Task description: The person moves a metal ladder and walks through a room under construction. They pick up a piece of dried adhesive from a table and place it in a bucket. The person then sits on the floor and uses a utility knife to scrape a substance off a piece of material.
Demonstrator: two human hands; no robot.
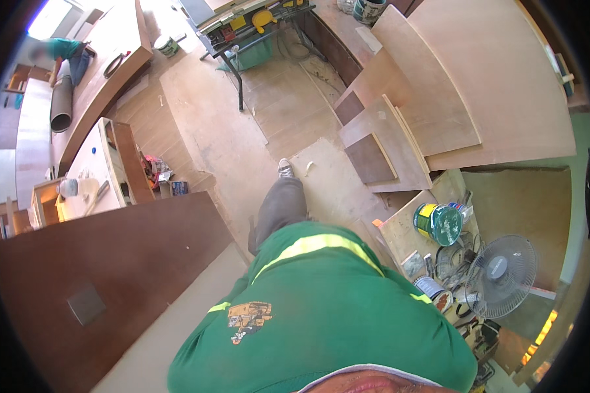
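Neither of my hands is in view; my arms in green sleeves stay close to my body, and their ends are hidden. To my left lies a large brown board with a small grey square piece on it. On my right, a wooden bench carries a green and yellow paint bucket, an open can and a tangle of cables. Beside these stands a desk fan with a round wire guard. What my hands hold or touch cannot be seen.
Large plywood panels lean at the far right. A table saw on a folding stand is ahead. At the far left, a person in green leans by a long curved counter and a grey tube. Another bucket stands nearby.
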